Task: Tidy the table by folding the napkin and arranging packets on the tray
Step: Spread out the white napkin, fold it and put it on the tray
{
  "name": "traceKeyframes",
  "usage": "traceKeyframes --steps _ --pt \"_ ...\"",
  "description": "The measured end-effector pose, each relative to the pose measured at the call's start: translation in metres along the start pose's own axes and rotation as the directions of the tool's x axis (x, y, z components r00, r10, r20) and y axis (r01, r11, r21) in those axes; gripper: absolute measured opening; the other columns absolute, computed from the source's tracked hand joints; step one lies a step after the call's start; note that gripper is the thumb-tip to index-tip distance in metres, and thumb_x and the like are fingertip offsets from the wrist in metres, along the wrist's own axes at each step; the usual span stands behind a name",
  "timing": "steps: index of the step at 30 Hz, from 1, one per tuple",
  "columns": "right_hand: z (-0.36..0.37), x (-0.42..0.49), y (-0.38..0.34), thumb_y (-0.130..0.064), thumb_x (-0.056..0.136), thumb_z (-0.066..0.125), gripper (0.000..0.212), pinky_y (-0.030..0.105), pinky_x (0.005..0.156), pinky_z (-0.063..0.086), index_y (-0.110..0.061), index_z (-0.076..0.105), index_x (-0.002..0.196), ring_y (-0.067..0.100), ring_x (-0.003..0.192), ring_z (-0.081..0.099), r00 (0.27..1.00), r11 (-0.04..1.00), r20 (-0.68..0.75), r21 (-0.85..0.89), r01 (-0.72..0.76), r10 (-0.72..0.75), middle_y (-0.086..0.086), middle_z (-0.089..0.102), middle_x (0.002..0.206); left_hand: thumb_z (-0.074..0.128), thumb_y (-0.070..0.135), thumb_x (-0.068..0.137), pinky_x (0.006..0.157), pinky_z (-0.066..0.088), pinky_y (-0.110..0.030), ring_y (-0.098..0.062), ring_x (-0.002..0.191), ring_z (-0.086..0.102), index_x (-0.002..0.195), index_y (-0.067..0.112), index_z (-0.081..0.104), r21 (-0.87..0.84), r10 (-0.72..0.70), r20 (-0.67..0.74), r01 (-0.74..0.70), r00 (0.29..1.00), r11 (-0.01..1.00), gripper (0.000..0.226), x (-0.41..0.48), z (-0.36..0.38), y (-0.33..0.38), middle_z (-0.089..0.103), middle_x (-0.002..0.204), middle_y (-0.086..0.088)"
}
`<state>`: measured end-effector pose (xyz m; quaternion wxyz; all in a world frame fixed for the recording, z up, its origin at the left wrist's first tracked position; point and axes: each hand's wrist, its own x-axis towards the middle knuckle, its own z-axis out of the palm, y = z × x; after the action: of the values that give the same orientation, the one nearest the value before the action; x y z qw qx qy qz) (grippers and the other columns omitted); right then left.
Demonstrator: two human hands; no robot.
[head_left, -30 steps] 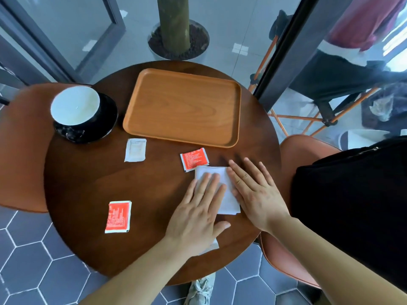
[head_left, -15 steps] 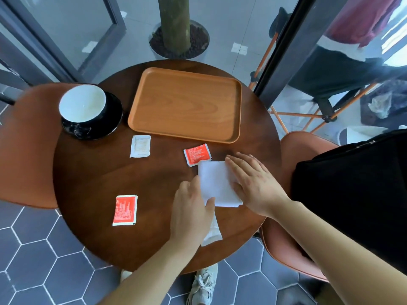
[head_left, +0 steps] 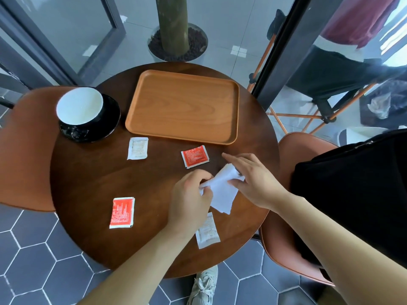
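Observation:
A white napkin (head_left: 222,190) is lifted off the round wooden table (head_left: 88,179) between both hands. My left hand (head_left: 189,199) pinches its left corner. My right hand (head_left: 253,179) pinches its upper right edge, index finger stretched out. The wooden tray (head_left: 182,106) sits at the back of the table with nothing on it. One red packet (head_left: 195,156) lies just in front of the tray, another red packet (head_left: 122,212) at the front left. A white packet (head_left: 137,148) lies left of centre; a second white packet (head_left: 208,232) lies near the front edge, below the napkin.
A white cup on a black saucer (head_left: 88,115) stands at the back left. Orange-brown chairs flank the table: chair (head_left: 19,146) left, chair (head_left: 293,216) right. A potted trunk (head_left: 176,29) stands behind on the floor. A dark frame post (head_left: 279,47) rises at back right.
Both hands lay flat on the napkin a second ago. They have since pinched its edges and raised it off the table, uncovering the white packet near the front edge.

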<state>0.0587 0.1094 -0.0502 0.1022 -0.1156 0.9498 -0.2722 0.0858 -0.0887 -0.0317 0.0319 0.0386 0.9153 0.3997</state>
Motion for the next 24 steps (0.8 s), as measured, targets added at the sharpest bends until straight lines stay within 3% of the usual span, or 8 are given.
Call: traceKeyframes --steps 2,3,6,8,11,16,21,24 --pt "-0.002 -0.004 -0.002 -0.017 0.093 0.068 0.011 0.026 0.076 0.041 -0.019 0.063 0.103 0.01 0.09 0.049 0.999 0.998 -0.048 0.063 -0.011 0.014 -0.014 0.057 0.086 0.074 0.004 0.083 0.068 0.044 -0.001 -0.006 0.081 0.061 0.099 0.013 0.071 -0.063 0.044 -0.018 -0.045 0.999 0.997 0.019 0.004 -0.006 -0.002 0.071 0.095 0.002" --pt "-0.002 -0.006 -0.003 -0.017 0.094 0.067 0.006 0.027 0.068 0.04 -0.017 0.061 0.093 0.01 0.08 0.049 0.998 0.993 -0.054 0.108 -0.037 0.043 -0.015 0.054 0.08 0.074 0.004 0.083 0.07 0.045 -0.002 -0.006 0.084 0.062 0.1 0.016 0.071 -0.102 0.027 -0.027 -0.03 0.999 0.994 0.02 0.006 -0.01 -0.002 0.07 0.095 0.005" --pt "-0.005 -0.009 -0.009 -0.021 0.095 0.065 0.004 0.031 0.065 0.045 -0.018 0.064 0.093 0.016 0.078 0.057 0.989 0.941 -0.064 0.322 -0.107 0.135 -0.004 0.063 0.08 0.075 0.012 0.084 0.07 0.05 -0.007 -0.002 0.095 0.066 0.107 0.03 0.065 -0.353 -0.193 -0.017 0.175 0.981 0.919 0.031 0.012 -0.019 -0.002 0.068 0.099 0.017" --pt "-0.008 -0.009 -0.014 -0.023 0.096 0.064 0.003 0.036 0.069 0.048 -0.02 0.066 0.094 0.021 0.079 0.06 0.978 0.885 -0.091 0.449 -0.126 0.186 0.001 0.066 0.084 0.078 0.011 0.081 0.07 0.054 -0.012 0.001 0.095 0.069 0.112 0.032 0.063 -0.587 -0.332 0.073 0.309 0.94 0.748 0.04 0.014 -0.023 -0.001 0.073 0.099 0.014" --pt "-0.012 -0.005 -0.022 -0.024 0.097 0.062 0.005 0.032 0.068 0.048 -0.023 0.067 0.095 0.019 0.079 0.061 0.956 0.835 -0.151 0.534 -0.137 0.253 -0.001 0.068 0.086 0.079 0.012 0.081 0.074 0.061 -0.026 -0.008 0.095 0.073 0.117 0.031 0.058 -0.673 -0.38 0.234 0.431 0.895 0.601 0.046 0.016 -0.023 -0.003 0.075 0.098 0.007" --pt "-0.012 -0.001 -0.035 -0.024 0.096 0.066 0.006 0.03 0.072 0.051 -0.023 0.068 0.101 0.014 0.083 0.064 0.938 0.786 -0.135 0.591 -0.182 0.319 -0.006 0.07 0.089 0.08 0.013 0.08 0.062 0.055 -0.014 -0.003 0.088 0.072 0.114 0.038 0.057 -0.545 -0.365 0.112 0.364 0.924 0.755 0.049 0.018 -0.029 -0.009 0.074 0.093 0.013" --pt "-0.02 -0.001 -0.044 -0.013 0.087 0.076 0.038 0.027 0.084 0.06 -0.024 0.067 0.122 0.009 0.099 0.071 0.948 0.673 -0.089 0.725 -0.149 0.305 -0.012 0.074 0.108 0.075 0.011 0.081 0.058 0.056 -0.018 -0.001 0.081 0.071 0.101 0.04 0.057 -0.472 -0.344 -0.049 0.282 0.938 0.835 0.04 0.026 -0.037 -0.009 0.072 0.088 0.015" --pt "-0.022 0.002 -0.046 -0.011 0.085 0.076 0.047 0.028 0.083 0.061 -0.024 0.064 0.129 0.008 0.097 0.072 0.948 0.702 -0.099 0.696 -0.152 0.303 -0.012 0.074 0.11 0.074 0.009 0.083 0.054 0.054 -0.015 0.003 0.083 0.069 0.096 0.035 0.056 -0.429 -0.286 -0.106 0.216 0.952 0.877 0.034 0.032 -0.043 -0.01 0.068 0.089 0.02"
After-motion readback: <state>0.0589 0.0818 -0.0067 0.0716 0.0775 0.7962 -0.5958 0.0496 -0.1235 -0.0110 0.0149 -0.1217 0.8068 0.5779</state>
